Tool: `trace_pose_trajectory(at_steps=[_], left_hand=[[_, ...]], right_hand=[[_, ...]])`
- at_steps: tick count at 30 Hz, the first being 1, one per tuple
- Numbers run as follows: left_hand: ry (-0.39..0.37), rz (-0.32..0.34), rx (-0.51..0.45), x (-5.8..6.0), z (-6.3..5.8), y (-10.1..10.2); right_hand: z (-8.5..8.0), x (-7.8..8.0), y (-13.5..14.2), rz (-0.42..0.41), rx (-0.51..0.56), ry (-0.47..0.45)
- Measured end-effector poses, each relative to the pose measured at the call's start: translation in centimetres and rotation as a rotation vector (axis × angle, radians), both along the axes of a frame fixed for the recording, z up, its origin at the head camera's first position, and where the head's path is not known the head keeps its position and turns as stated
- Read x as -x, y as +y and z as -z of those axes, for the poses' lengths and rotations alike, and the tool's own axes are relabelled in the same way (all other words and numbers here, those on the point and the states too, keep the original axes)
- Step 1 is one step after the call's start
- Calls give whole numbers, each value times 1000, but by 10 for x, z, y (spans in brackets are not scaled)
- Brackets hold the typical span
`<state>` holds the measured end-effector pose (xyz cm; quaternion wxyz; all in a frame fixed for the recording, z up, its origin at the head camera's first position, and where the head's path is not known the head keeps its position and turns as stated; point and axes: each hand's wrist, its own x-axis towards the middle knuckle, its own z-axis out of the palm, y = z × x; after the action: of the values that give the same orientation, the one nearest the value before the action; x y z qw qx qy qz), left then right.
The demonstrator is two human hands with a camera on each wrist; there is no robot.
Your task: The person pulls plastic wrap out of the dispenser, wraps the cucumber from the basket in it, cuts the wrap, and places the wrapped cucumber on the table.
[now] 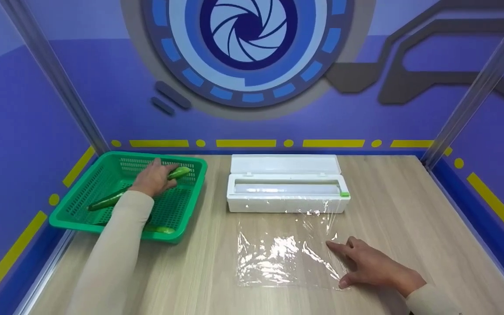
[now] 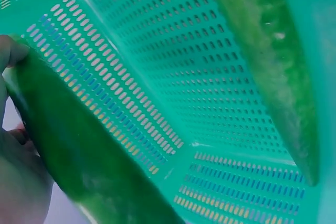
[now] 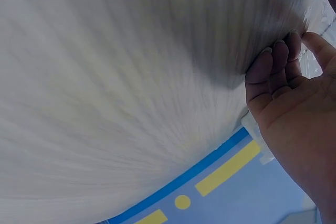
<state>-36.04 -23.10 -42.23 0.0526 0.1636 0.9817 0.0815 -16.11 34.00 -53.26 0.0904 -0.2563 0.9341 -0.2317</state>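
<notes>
Our left hand [image 1: 151, 178] grips a cucumber [image 1: 180, 172] in the green basket [image 1: 160, 236].
Our right hand [image 1: 368, 264], thumb and forefinger spread wide, touches the right edge of the clear film [image 1: 274, 258], which runs from the white box [image 1: 285, 164] over the table [image 1: 409, 210]; we see other cucumbers [image 1: 107, 201] in the basket.

Left hand [image 1: 152, 178] grips a cucumber [image 1: 180, 172], right hand [image 1: 371, 265] touches clear film [image 1: 274, 258]
</notes>
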Motion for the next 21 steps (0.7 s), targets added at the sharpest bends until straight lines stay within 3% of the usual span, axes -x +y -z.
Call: trace_pose_trajectory(at_steps=[7, 15, 21], left_hand=[[25, 28, -96, 0, -4, 10], [115, -9, -296, 1, -11, 31], [199, 59, -329, -4, -14, 53]], right_hand=[[-1, 0, 0, -11, -4, -1], [-4, 0, -2, -11, 9, -20], [-5, -2, -2, 3, 3, -21]])
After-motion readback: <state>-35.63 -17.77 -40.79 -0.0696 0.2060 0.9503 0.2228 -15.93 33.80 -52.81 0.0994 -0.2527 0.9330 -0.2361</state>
